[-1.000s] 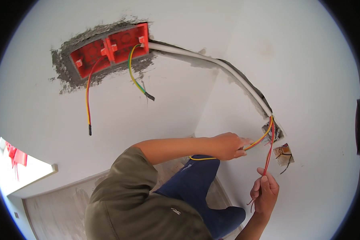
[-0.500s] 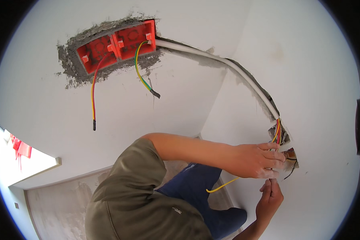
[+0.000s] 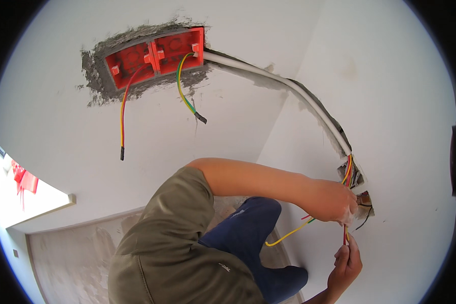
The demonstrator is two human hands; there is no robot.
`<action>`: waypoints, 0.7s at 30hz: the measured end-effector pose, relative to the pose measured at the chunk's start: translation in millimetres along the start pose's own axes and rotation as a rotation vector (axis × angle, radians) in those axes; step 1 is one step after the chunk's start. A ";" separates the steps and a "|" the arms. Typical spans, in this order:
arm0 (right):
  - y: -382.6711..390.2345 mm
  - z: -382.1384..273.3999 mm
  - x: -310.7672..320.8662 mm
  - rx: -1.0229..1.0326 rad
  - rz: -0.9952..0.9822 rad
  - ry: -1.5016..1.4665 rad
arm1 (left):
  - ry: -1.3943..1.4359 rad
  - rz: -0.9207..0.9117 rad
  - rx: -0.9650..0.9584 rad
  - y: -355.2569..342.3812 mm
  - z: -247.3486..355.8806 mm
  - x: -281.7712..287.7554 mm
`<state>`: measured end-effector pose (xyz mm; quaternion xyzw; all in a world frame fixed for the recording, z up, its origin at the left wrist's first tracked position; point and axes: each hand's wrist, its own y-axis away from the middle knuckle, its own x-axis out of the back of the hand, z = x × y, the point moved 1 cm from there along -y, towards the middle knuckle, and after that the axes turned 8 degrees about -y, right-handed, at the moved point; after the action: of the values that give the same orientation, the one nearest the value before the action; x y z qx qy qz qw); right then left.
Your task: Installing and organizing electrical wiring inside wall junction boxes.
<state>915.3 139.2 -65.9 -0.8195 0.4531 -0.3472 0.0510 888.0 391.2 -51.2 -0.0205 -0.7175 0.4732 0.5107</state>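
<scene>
My left hand is closed around a bundle of thin electrical wires, just beside the lower wall opening. The bundle comes down from the end of a white conduit. Below that fist, my right hand pinches the red and yellow wire ends between thumb and fingers. The exact tips are hidden by the fingers. A loose yellow wire sticks out to the left from under my left hand, with short bits of green and red beside it.
A red double wall box sits in rough grey mortar, with a red-yellow wire pair and a green-yellow wire hanging out, ends taped black. White conduit runs round the corner to an upper opening. A lower opening has a black wire.
My left hand has gone from spread fingers to a closed grip on the wires. My right hand has shifted slightly down, and red and yellow wire now shows between both hands.
</scene>
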 end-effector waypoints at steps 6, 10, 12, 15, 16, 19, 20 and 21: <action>-1.0 2.4 0.0 0.103 0.017 -0.013 | 0.094 0.038 -0.058 -7.5 -0.4 5.8; -4.5 -18.6 10.6 0.065 -0.102 -0.006 | 0.110 0.047 -0.041 -3.6 -1.1 0.8; -8.1 -22.9 13.2 0.181 -0.105 0.008 | 0.142 0.068 -0.011 -2.9 -1.9 1.3; -8.6 -33.3 20.0 0.268 -0.135 0.024 | 0.152 0.078 0.028 -2.8 0.2 11.6; -8.6 -35.9 22.9 0.238 -0.158 0.030 | 0.155 0.078 0.027 -2.4 -0.4 13.6; -2.9 -45.3 25.6 0.052 -0.195 -0.073 | 0.197 0.076 0.108 -0.1 -2.3 18.6; -2.5 -45.0 26.8 0.052 -0.195 -0.072 | 0.198 0.058 0.119 0.3 -2.6 19.7; -1.8 -43.2 28.7 0.034 -0.208 -0.095 | 0.198 0.040 0.130 0.6 -2.9 20.2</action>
<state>900.1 127.9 -17.6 -0.8765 0.3570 -0.3191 0.0500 880.2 403.9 -37.2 -0.0483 -0.6310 0.5245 0.5696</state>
